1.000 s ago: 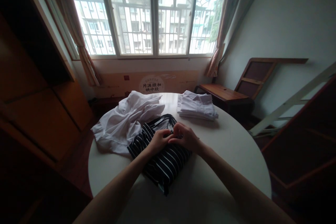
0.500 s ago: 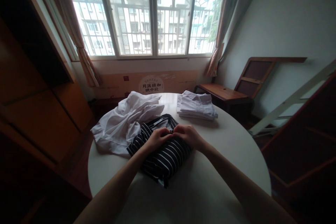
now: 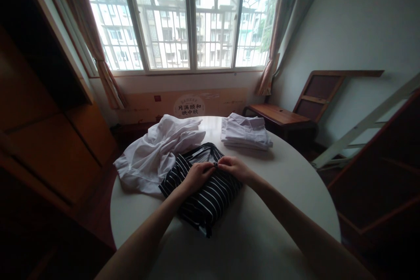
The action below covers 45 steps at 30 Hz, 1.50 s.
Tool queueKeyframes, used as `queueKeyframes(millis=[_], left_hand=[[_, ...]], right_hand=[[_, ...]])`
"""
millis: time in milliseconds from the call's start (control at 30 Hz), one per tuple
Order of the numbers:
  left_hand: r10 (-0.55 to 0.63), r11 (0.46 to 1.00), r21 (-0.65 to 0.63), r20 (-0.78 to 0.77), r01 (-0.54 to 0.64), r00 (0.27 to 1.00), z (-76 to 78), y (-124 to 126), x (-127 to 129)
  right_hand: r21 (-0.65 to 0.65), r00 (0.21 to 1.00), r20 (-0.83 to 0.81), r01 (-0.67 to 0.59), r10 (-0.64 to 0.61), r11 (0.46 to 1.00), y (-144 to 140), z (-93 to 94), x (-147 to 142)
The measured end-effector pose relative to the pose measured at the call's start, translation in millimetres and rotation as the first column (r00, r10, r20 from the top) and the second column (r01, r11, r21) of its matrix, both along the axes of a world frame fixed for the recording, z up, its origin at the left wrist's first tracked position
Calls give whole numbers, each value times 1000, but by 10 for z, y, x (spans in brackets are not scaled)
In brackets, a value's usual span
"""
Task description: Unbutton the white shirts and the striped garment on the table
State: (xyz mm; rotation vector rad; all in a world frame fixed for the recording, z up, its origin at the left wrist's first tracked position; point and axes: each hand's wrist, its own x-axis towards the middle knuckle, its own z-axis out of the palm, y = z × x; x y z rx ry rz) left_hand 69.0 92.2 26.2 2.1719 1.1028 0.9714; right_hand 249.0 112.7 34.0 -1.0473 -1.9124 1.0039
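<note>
Forearms (image 3: pixel 151 223) converge fwd, L grip (image 3: pixel 199 174) & R grip (image 3: pixel 236 169) pinching striped shirt (image 3: pixel 210 201).

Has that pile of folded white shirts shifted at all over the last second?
No. The pile of folded white shirts sits in the same spot against the round table's far rim.

Bare left forearm (image 3: pixel 157 218), as I see it on the remote feed: slim, smooth outline, narrowing to an uncovered wrist. Bare right forearm (image 3: pixel 290 221): same slender build, broader toward the bottom edge of my view, where shade dulls its surface. Small bare left hand (image 3: pixel 198 175): rounded back, slim fingers. Small bare right hand (image 3: pixel 238 169): similar proportions, knuckles softly lit. Fingernails too small for me to make out.
</note>
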Motion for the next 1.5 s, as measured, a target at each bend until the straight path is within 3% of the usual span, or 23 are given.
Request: queueKeyframes(millis=[267,500,667,967,1333,1400,1500], left_hand=[[-40,999,-15,-4,40,999,-23,-20,24],[-40,999,-27,-9,40,999,14,-50,41],[-30,999,-17,13,30,999,58,-68,44],[-6,1000,5,106,6,994,-62,9,43],[-13,999,41,120,8,993,-75,-12,68],[-7,998,56,101,1,995,-63,-21,71],[25,995,89,113,-35,993,-14,-33,59]], right_hand=[[42,999,54,-6,4,999,-18,-32,-29],[24,999,31,-39,38,999,-22,-60,-79],[58,999,-36,14,-12,998,-74,-57,-132],[112,994,-109,17,-4,994,-82,-55,-141],[-30,987,-159,7,-12,1000,-106,-81,-184],[-4,992,-118,54,-54,999,-111,-69,-183],[89,970,-68,237,-231,967,-112,-25,-151]])
